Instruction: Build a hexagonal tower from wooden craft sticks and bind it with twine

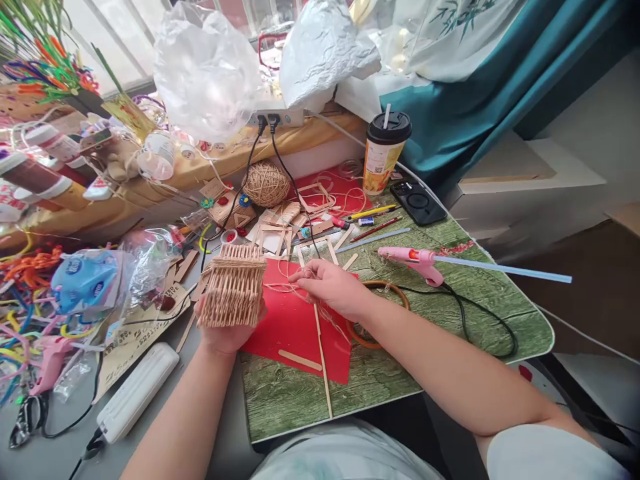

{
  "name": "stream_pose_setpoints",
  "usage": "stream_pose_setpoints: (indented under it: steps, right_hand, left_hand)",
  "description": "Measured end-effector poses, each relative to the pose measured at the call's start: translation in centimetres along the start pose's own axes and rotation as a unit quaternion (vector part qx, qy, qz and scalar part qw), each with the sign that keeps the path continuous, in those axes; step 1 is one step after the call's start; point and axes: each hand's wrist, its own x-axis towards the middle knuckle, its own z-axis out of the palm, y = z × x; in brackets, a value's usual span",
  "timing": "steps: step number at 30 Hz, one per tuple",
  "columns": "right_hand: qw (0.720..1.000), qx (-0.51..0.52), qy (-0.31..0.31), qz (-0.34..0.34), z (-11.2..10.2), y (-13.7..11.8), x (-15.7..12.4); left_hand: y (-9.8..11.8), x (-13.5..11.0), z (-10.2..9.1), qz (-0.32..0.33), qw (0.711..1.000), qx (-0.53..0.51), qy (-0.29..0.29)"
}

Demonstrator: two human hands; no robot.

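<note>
My left hand (227, 339) is wrapped round the underside of a small block-like model built of thin wooden sticks (234, 293). Twine (232, 263) runs in a band round its upper part. To the right, my right hand (333, 288) has its thumb and fingertips pinched together on a strand of twine (284, 288), and loose loops hang below that hand. Beneath both hands lies a red sheet (295, 333) with a flat craft stick (300, 360) and a long thin wooden strip (324, 363) on it.
A pink glue gun (414, 263) with a long glue stick lies at right, near a black phone (419, 202) and a lidded cup (384, 157). A twine ball (267, 183) and loose sticks sit behind. A white power strip (139, 392) lies at left; black cables cross the area.
</note>
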Motion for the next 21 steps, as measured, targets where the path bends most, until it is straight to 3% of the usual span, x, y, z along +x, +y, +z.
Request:
stream_pose_setpoints:
  steps: [10,21]
  right_hand:
    - [0.993,-0.017,-0.110,0.025,-0.6,-1.2,-0.7]
    - [0.997,0.030,-0.061,-0.026,-0.1,-1.4,-0.8]
  left_hand:
    - [0.2,0.6,0.3,-0.056,0.998,0.009,-0.013]
    - [0.2,0.5,-0.7,-0.102,0.994,-0.035,-0.029]
